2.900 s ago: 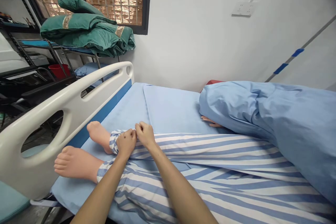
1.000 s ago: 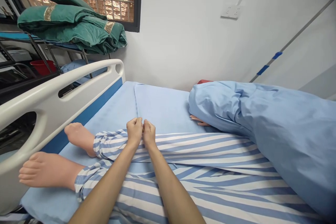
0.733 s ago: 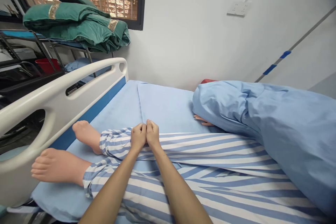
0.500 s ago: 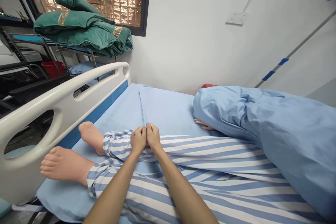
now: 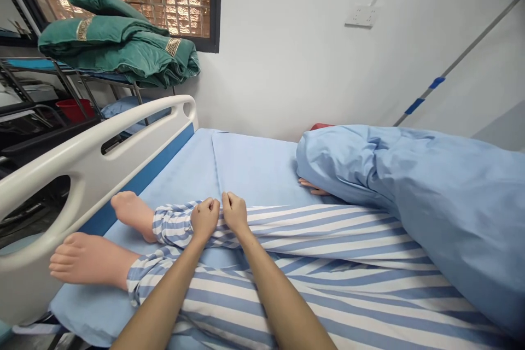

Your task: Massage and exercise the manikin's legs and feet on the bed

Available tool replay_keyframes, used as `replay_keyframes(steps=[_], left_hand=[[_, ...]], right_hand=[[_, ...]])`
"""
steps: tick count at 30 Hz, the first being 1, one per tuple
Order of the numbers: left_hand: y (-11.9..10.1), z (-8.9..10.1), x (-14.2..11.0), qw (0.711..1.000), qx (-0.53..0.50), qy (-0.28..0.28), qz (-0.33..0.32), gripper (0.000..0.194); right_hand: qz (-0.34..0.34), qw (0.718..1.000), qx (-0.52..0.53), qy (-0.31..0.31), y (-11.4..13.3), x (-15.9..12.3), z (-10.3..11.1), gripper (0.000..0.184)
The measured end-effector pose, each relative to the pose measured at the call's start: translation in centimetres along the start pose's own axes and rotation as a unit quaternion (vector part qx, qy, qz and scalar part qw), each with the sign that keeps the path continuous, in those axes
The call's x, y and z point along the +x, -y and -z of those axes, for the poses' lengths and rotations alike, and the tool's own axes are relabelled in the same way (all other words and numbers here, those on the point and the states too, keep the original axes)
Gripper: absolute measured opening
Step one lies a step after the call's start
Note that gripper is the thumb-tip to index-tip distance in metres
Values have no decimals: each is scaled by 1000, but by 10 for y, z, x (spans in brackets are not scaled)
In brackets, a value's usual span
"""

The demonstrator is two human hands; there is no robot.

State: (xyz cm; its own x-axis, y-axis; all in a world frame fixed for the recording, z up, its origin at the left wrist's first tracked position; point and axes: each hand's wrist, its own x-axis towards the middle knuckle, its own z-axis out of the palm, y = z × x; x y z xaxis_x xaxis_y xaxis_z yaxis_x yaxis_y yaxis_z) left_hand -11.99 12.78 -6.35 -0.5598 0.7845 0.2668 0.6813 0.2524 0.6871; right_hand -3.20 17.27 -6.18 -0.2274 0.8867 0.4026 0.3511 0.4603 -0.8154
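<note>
My left hand (image 5: 205, 217) is curled into a fist over the far shin of a manikin-like figure lying on the bed. Just to its right, my right hand (image 5: 234, 211) is also a fist, a small gap between them. Nothing shows sticking out of either fist; the undersides are hidden. Both are at the far leg of the blue-and-white striped trousers (image 5: 311, 224). Two smooth bare feet (image 5: 88, 260) point left out of the gathered cuffs. A light blue quilt (image 5: 410, 175) covers the upper body at right, and the fingers of a hand (image 5: 314, 187) peek out beneath it.
A white footboard (image 5: 90, 161) with cut-out grips stands left of the feet. Light blue sheet (image 5: 258, 167) lies between the far leg and the wall (image 5: 279, 54). Folded green bedding (image 5: 123, 46) rests on a metal rack by the window. A red bucket (image 5: 76, 110) is below.
My two fists have moved apart from nearly touching, the left one shifting toward the feet. The whole view has shifted slightly. The legs and quilt look the same.
</note>
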Motion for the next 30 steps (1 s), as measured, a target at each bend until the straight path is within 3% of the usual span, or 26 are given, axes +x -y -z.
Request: replay_keyframes(steps=[4,8,11,13,18,24,30], left_hand=[[-16,3,8,998,-46,36,-5,32],[-46,5,15,983,-180,29,-33,36],[-55,-4,14,963,-268,27,-11,37],[-51,-13,10,967,-252,30,0,37],[-35,-27,1,994,-100,33,-28,37],[-34,-25,3,995,-86,52,-15,39],[-36,-26,1,998,-54,36,-20,36]], right_hand=[[-30,998,51,-20,1,2,2,39],[-46,991,125,-35,-1,7,6,37],[-68,980,182,-40,-4,10,8,37],[-86,973,212,-43,-6,11,9,37],[-102,971,209,-61,-7,12,6,37],[-100,982,156,-41,0,14,10,36],[22,1000,20,0,22,30,50,40]])
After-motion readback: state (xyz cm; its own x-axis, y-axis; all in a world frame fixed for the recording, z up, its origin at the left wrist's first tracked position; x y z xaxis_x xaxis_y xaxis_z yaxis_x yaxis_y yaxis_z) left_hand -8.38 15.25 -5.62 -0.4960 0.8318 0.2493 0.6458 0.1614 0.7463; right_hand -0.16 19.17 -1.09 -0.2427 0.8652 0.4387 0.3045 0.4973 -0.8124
